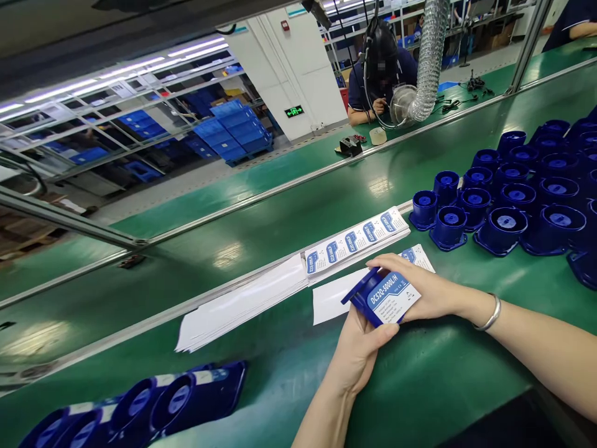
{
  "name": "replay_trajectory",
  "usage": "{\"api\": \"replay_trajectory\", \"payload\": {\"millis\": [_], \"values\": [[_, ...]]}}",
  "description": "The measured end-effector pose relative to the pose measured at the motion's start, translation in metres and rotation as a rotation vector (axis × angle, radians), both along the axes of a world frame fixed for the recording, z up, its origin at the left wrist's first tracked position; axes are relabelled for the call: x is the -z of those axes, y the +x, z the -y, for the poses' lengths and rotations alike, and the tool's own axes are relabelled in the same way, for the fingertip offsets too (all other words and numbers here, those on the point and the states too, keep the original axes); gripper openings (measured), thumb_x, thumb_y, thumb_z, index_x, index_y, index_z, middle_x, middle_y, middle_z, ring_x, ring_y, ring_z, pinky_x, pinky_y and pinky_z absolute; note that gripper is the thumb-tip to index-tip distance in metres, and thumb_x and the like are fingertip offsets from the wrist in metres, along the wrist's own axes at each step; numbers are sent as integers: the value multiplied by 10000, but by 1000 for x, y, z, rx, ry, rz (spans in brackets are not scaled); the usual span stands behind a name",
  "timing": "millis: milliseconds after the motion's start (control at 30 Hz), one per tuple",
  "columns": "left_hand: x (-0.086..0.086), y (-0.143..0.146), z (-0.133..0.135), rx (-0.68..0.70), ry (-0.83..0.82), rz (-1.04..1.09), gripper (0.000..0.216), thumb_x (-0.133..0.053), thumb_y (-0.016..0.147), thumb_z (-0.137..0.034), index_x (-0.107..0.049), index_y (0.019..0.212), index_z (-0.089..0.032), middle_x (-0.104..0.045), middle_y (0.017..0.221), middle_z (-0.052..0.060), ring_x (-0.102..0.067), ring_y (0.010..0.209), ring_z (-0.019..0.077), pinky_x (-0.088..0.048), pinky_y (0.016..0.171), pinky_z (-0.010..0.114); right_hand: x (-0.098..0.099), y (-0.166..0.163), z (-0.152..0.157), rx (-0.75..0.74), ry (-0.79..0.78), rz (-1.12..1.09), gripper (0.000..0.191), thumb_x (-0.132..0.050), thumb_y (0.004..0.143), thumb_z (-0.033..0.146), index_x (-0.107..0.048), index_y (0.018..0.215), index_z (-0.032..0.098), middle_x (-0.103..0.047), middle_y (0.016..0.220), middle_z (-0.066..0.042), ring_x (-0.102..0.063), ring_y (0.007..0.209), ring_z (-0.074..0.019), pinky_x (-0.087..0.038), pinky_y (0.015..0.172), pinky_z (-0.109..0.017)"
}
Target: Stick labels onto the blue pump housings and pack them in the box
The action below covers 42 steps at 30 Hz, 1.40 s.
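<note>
Blue pump housing point(373, 298) held just above the green table point(420, 386), near its front edge, tilted with one flat side turned up. White and blue label point(390, 297) already lying on that side, printed face up.

Left hand point(359, 348) wrapped under the housing from below, thumb up against its lower edge: a firm cradle, not a squeeze. Right hand point(422, 289) laid flat over the top, fingers spread across the label's far edge, clasping nothing, only pressing.

For a clean result, by the look of it:
- Keep the left hand steady as the anvil, so the housing does not rock under pressure.
- Press from the label's middle outward with the right fingertips, to chase air toward the edges.
- Check the label's edges against the housing's edges before rubbing hard; a skew is likely harder to fix once stuck.
- Finish with a firm pass along the corners, where lifting seems most likely.

Strip of unused labels point(357, 239) just beyond the hands, backing sheets point(242, 305) fanned out to the left of it. Unlabelled housings point(504, 205) crowded to the right, more housings point(140, 404) lying on their sides at lower left. Another person point(380, 78) seated at the far bench, well apart.
</note>
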<state>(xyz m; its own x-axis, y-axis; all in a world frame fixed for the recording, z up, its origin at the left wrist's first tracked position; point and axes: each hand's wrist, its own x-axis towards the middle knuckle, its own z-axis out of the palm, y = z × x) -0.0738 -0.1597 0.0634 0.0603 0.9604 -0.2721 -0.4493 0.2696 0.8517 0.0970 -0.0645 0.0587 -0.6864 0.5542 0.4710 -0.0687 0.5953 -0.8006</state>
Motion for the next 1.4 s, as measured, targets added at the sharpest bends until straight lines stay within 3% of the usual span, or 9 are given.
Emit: {"api": "replay_trajectory", "payload": {"millis": [233,333,400,467,567,633,733,1167,1400], "values": [[0,3,2,-70,63,-16,899,-938,586,-230,-540,1392,-272,-624,1396,101,-512,1355,335,-393,1154,464,-2,-1,3,-9,3,-45,906,-820,780,334,-310,1526,269,-416,1494,-153,-413,1398,-294,-372,1158,-474],[1,0,-2,-118,65,57,709,-882,693,-383,-599,1329,-249,-634,1381,113,-512,1354,346,-400,1145,487,-3,0,5,-33,-17,4,1038,-804,780,291,-152,1587,273,-275,1604,-156,-318,1468,-298,-333,1186,-474],[2,-3,-4,-170,50,73,622,-857,727,-396,-630,1284,-238,-663,1338,112,-548,1318,342,-416,1129,492,-4,3,3,-86,-97,41,1088,-768,769,220,-64,1596,279,-206,1633,-151,-319,1471,-296,-337,1180,-474],[3,-5,-5,-216,53,71,612,-887,688,-364,-655,1238,-231,-693,1287,107,-590,1269,337,-435,1111,486,-6,7,0,-117,-230,-2,939,-688,798,206,-152,1566,273,-301,1580,-145,-398,1421,-284,-378,1142,-474],[3,-7,-5,-265,65,63,629,-922,630,-348,-673,1194,-225,-720,1235,102,-634,1208,326,-455,1089,468,-12,10,-2,38,-364,-124,357,-529,933,301,-488,1280,231,-583,1217,-93,-582,1145,-236,-475,975,-421],[2,-6,-5,-288,70,54,638,-925,622,-338,-670,1195,-223,-732,1201,96,-644,1190,321,-462,1080,459,-17,9,3,206,-304,-103,169,-481,984,370,-551,1012,219,-589,940,-35,-580,900,-195,-471,821,-357],[3,-4,-4,-290,76,46,647,-920,629,-319,-659,1212,-216,-746,1139,91,-645,1184,326,-472,1065,462,-21,4,15,318,-123,-4,261,-532,979,433,-498,839,216,-516,797,6,-495,744,-160,-404,706,-314],[3,-1,0,-247,43,36,759,-927,593,-321,-630,1282,-209,-758,1089,93,-667,1130,343,-499,1031,469,-23,-6,27,372,249,19,327,-431,1025,213,-310,723,246,-382,688,15,-362,649,-163,-299,625,-324],[3,-1,7,-216,50,82,774,-930,541,-336,-660,1256,-212,-749,1125,108,-657,1136,370,-505,1024,486,-19,-12,32,340,187,14,343,-406,1037,241,-265,724,250,-370,699,15,-364,649,-161,-308,622,-325]]}}
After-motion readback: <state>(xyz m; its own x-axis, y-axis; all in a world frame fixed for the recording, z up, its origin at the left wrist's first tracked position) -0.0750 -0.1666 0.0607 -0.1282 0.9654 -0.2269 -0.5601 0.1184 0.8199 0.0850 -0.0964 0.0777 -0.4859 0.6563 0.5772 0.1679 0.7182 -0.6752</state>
